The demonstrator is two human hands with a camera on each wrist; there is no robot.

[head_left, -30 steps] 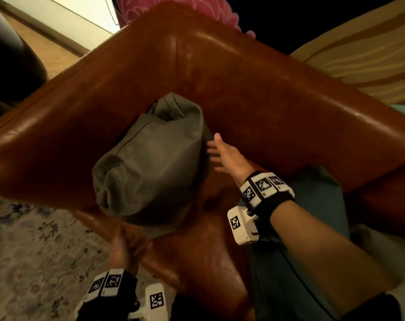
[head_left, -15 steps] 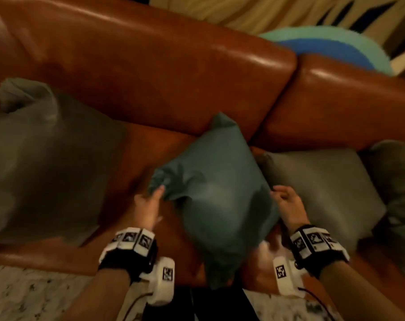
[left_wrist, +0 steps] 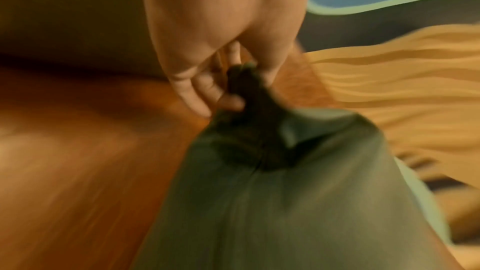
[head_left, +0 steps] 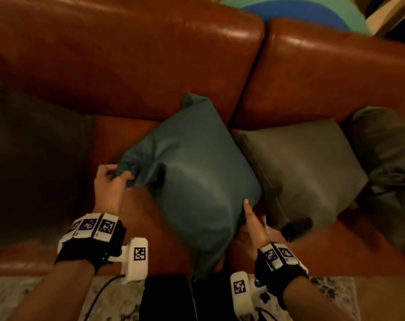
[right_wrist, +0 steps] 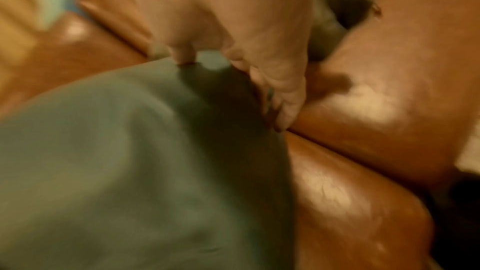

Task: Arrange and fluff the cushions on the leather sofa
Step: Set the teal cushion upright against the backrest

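Note:
A teal cushion (head_left: 192,172) stands tilted on the seat of the brown leather sofa (head_left: 127,54), its top corner against the backrest. My left hand (head_left: 122,177) pinches its bunched left corner; the left wrist view shows the fingers (left_wrist: 233,102) curled round that dark fabric knot of the cushion (left_wrist: 285,192). My right hand (head_left: 249,216) holds the cushion's lower right edge, thumb on the front face, fingers hidden behind. In the right wrist view the right hand (right_wrist: 228,81) clasps the cushion (right_wrist: 130,161) between thumb and fingers. Both wrist views are blurred.
A grey cushion (head_left: 301,172) lies flat just right of the teal one, with a darker cushion (head_left: 387,158) beyond it. Another grey cushion (head_left: 34,158) fills the sofa's left end. A patterned rug (head_left: 23,297) lies below the seat edge. A blue-green object (head_left: 301,12) shows behind the backrest.
A second ago my hands were at the grey cushion in the sofa's left corner. They have moved right and taken hold of the teal cushion, which now stands more upright.

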